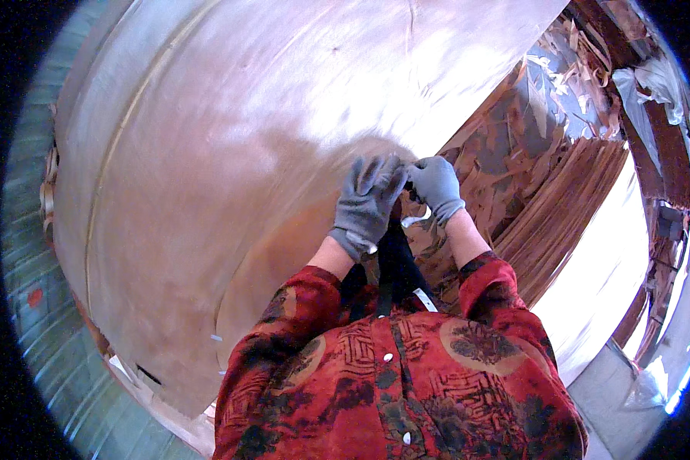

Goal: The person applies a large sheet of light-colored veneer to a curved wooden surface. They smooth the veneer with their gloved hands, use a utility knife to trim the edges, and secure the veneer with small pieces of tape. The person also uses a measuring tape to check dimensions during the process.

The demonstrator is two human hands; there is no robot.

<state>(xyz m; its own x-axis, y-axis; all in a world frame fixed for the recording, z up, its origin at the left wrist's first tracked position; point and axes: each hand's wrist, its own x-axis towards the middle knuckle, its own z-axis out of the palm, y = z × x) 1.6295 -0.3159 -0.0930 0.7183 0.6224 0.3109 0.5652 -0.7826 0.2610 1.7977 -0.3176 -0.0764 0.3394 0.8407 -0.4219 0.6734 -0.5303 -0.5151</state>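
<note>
My left hand (368, 201), in a grey work glove, is over the right-hand edge of a large pale wood veneer sheet (207, 176). Its fingers point away from me, slightly bent and apart, and I make out nothing held in them. Close beside it, my right hand (437, 186), gloved in grey too, has its fingers closed. A small dark thing (411, 188) shows at its fingertips, too small to name. Below the right fingers a narrow white strip (416, 218) curls; whether the hand holds it cannot be told.
To the right lies a stack of brown veneer sheets (563, 218), with a bright pale sheet (602, 264) along its near side. Torn veneer scraps (506, 126) litter the floor behind it. Clear plastic wrap (659, 80) hangs at the far right. Greenish ribbed flooring (34, 253) borders the left.
</note>
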